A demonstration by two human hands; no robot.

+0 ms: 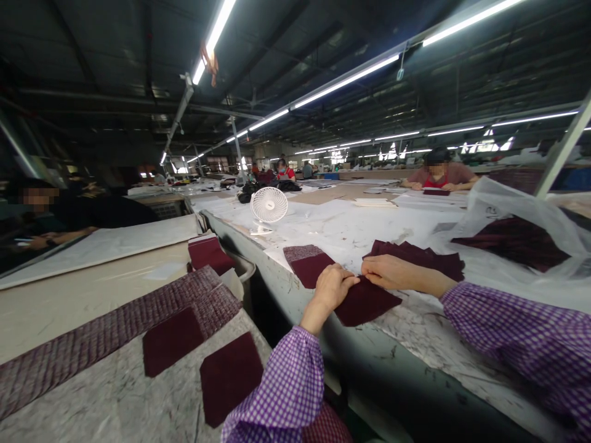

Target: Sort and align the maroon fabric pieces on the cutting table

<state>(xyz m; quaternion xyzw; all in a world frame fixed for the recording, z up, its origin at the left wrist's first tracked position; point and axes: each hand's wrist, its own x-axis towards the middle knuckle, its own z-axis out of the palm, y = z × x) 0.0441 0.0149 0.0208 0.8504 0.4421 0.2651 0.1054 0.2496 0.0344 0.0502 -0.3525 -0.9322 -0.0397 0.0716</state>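
Observation:
A dark maroon fabric piece (pixel 367 303) with cut corners lies on the white-covered table near its edge. At its far edge my left hand (pixel 333 287) pinches the cloth, fingers pressed together. Close beside it, my right hand (pixel 388 272) is also closed on that edge, with its fingertips partly hidden. Left of my hands lies a maroon piece (pixel 308 264) with a speckled band on top. Just behind my right hand is a loose pile of maroon pieces (pixel 418 257).
A small white fan (pixel 269 205) stands on the table. At right, a clear plastic bag (pixel 503 203) holds maroon cloth. The left table carries a long row of overlapped pieces (pixel 115 332) and single maroon pieces (pixel 231 378). A gap separates the tables. Co-workers (pixel 438 175) sit farther off.

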